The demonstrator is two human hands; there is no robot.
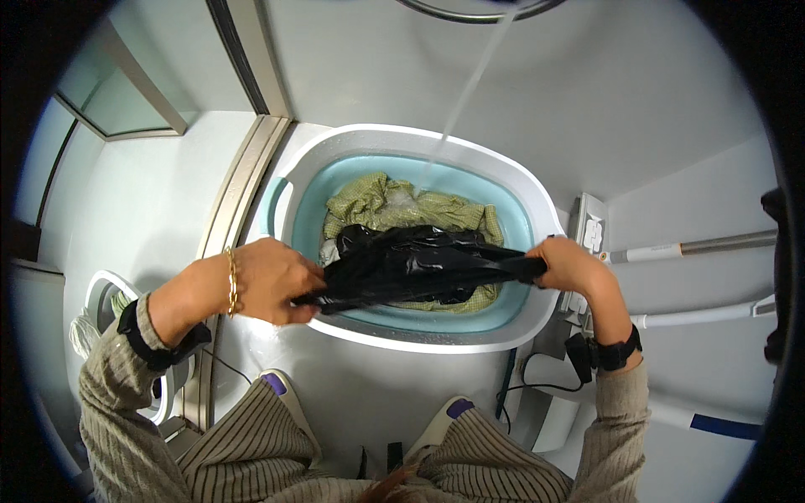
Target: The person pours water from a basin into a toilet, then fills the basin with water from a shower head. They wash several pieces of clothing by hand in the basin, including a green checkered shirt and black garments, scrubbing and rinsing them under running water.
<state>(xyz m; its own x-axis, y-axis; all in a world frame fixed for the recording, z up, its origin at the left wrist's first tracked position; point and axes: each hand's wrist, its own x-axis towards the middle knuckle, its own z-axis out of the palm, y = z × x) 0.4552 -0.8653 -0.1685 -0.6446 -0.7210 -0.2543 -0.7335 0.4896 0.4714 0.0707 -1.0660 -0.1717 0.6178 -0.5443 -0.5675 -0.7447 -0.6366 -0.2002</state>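
A wet black cloth garment (pixel 427 264) is stretched sideways over a white and turquoise plastic tub (pixel 415 344). My left hand (pixel 273 283) grips its left end near the tub's rim. The right end is bunched in my right hand (pixel 566 264), at the opposite rim. Beneath and behind the black cloth lies a green checked fabric (pixel 434 207), soaked and crumpled in the tub. A stream of water (pixel 478 78) falls from above onto this fabric and splashes there. Part of a whitish cloth (pixel 328 251) shows at the left; the black garment covers much of the tub's contents.
A metal door track (pixel 242 195) runs along the left, with a white bucket (pixel 104 286) beyond it. Mops with long handles (pixel 710 245) lean at the right. Thin black cables (pixel 541 385) hang from both wrist straps. My feet stand before the tub.
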